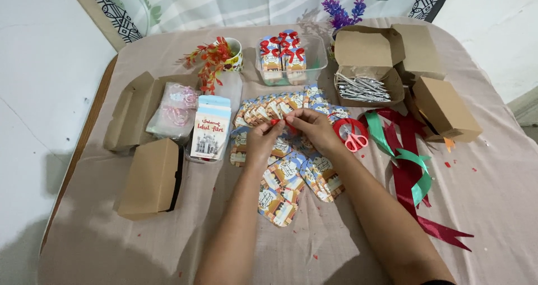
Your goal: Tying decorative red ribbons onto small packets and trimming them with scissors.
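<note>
Pinching a small red ribbon piece w/ both hands: left hand and right hand meet fingertip to fingertip, each grasping the ribbon, just above the spread of printed paper tags on the table. Landmark = tags. Red scissors just right of tags, near right hand. Green and red ribbon strips further right. Open cardboard box w/ silver wire ties behind-right of tags. Clear plastic tub of finished bow-topped boxes behind tags. Upright printed card pack just left of tags; closed brown box further left.
</note>
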